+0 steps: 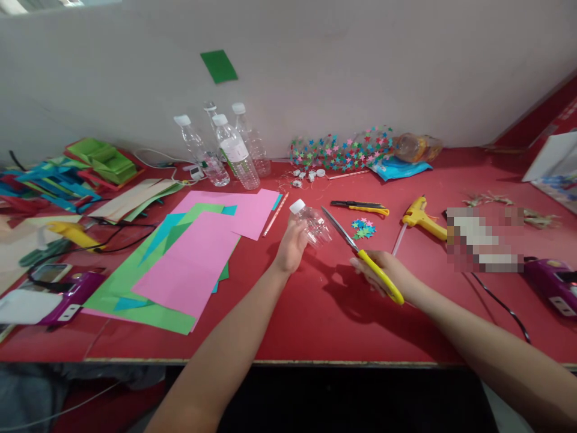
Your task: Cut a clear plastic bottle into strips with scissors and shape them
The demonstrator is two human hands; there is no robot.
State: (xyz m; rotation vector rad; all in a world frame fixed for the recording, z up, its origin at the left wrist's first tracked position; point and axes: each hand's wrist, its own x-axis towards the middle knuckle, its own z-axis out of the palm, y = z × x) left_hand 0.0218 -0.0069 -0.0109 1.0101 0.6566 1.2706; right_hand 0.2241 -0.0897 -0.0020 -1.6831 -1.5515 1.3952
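Observation:
My left hand [292, 245] is closed around the cut-off top of a clear plastic bottle [318, 227], which has a white cap and lies tilted. In my right hand [383, 273] is a pair of scissors [347, 234] with yellow handles, its blades pointing up and left toward the bottle's cut edge. The blades look together and apart from the plastic. A small pile of coloured paper stars [363, 228] lies just beyond the scissors, near a yellow utility knife [360, 207]. To the right rests a yellow glue gun [424, 218].
Sheets of pink and green paper [189, 258] cover the left of the red table [279, 325]. Several clear bottles [237, 153] stand by the wall. A star-covered bottle [340, 149] lies at the back. Purple power strips [547, 288] and cords flank both sides.

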